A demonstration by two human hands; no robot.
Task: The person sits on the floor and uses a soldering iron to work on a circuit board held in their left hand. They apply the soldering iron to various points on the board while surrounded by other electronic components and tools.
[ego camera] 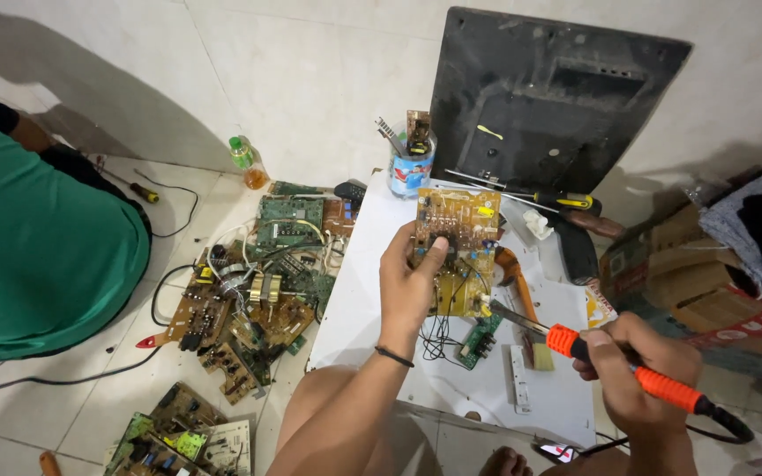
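Note:
My left hand (409, 284) holds a yellow-brown circuit board (459, 240) upright over a low white table (359, 300), thumb pressed on its face. My right hand (632, 370) grips a soldering iron (628, 366) with an orange handle; its metal tip points left toward the board's lower right corner. A small green board (480, 340) hangs on black wires below the yellow one.
A heap of circuit boards (249, 304) lies on the tiled floor at left, beside a person in a green shirt (37, 238). A black screen back panel (544, 106) leans on the wall. A tool cup (411, 167), screwdriver (535, 196) and cardboard boxes (698, 291) surround the table.

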